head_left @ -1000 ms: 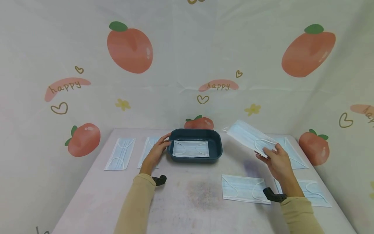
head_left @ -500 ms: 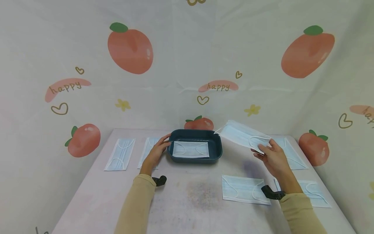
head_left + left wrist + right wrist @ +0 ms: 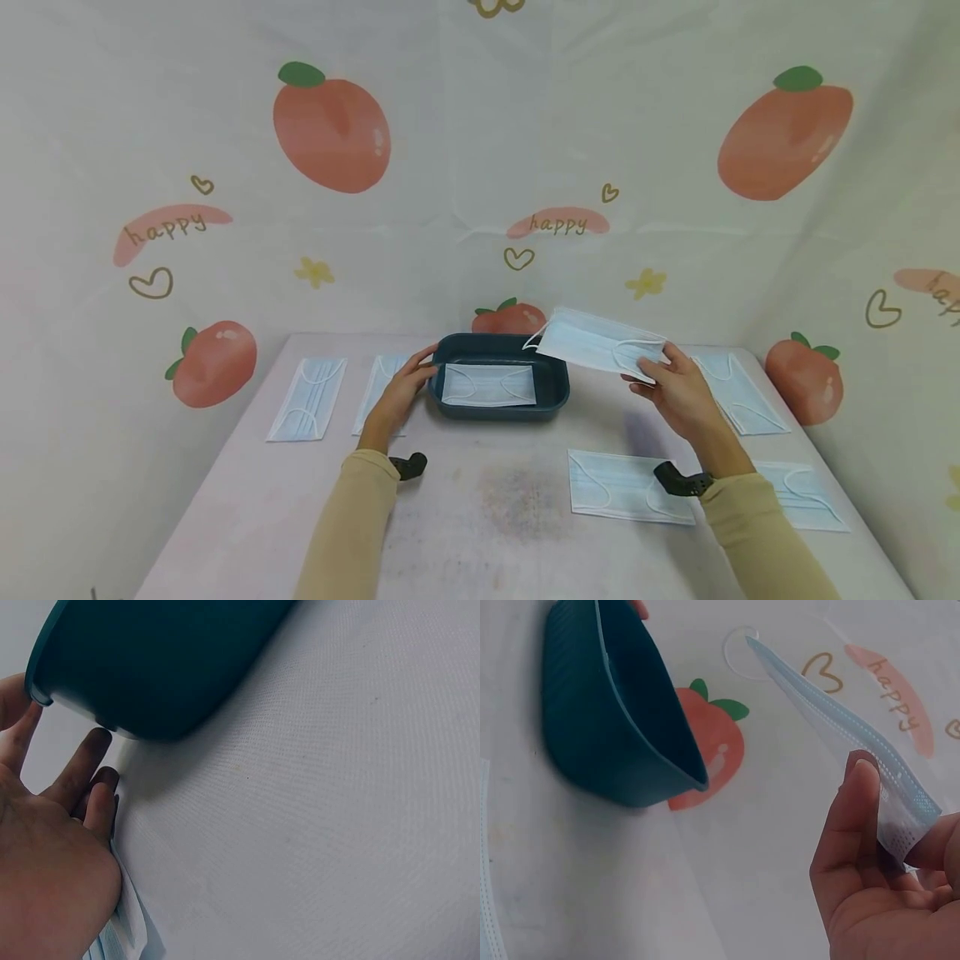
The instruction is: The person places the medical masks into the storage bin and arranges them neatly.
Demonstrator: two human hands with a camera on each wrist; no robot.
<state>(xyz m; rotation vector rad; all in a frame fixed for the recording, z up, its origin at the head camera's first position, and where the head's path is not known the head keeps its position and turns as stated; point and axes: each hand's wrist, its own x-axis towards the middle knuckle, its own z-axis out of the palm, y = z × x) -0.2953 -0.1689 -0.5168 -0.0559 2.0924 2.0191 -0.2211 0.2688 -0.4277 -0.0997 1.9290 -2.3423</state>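
A pale backdrop point(image 3: 442, 150) printed with red fruit point(image 3: 332, 133) rises beyond the far edge of the table point(image 3: 247, 517). The light is soft.

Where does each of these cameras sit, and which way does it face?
Head: worn on the head, facing forward and down at the tub, table and flat masks; the left hand, right hand and both sleeves show.
Left wrist: worn on that wrist, facing the tub's outer wall and the table; part of the left hand shows.
Right wrist: worn on that wrist, facing the tub and patterned backdrop; the right hand shows, pinching the raised mask.
Shared: head and right wrist both show the raised mask.
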